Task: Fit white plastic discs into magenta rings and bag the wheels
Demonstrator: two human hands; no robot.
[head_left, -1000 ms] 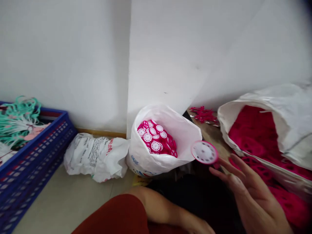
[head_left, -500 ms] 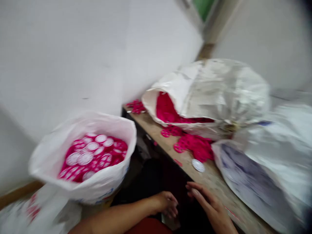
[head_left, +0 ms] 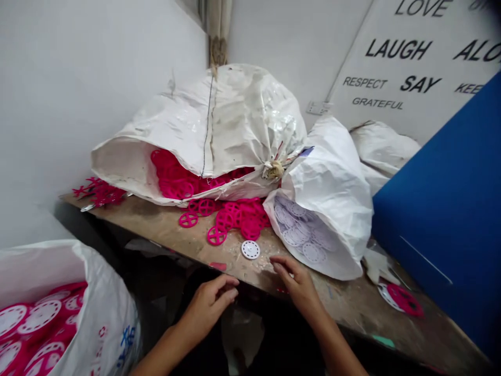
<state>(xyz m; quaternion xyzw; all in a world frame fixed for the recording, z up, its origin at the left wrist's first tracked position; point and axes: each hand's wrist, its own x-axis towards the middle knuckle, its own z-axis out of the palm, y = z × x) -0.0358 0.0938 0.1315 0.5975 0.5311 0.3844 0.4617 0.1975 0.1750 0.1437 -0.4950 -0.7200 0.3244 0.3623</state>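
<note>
My left hand (head_left: pixel 211 303) hovers at the table's front edge, fingers loosely bent, thumb apart from them and nothing visible in it. My right hand (head_left: pixel 295 282) is over the table edge, its fingers stretched forward and apart, also holding nothing I can see. Just ahead of both lies a white notched disc (head_left: pixel 250 249), flat on the wooden table (head_left: pixel 156 224). Behind it, pink spoked rings (head_left: pixel 235 214) spill from a large white sack (head_left: pixel 250 120). To the right, a second white sack (head_left: pixel 332 177) lies with its mouth open, showing many white discs (head_left: pixel 299 230).
At the lower left stands an open white bag (head_left: pixel 113 313) of pink rings with white discs. Pink star-shaped pieces (head_left: pixel 102 192) lie at the table's far left. A blue panel (head_left: pixel 442 209) borders the right side, near a pink and white piece (head_left: pixel 403 298).
The view has swung right, bringing the sacks to the middle and the bag of assembled pieces to the lower left. Both hands are now higher, closer to the white disc.
</note>
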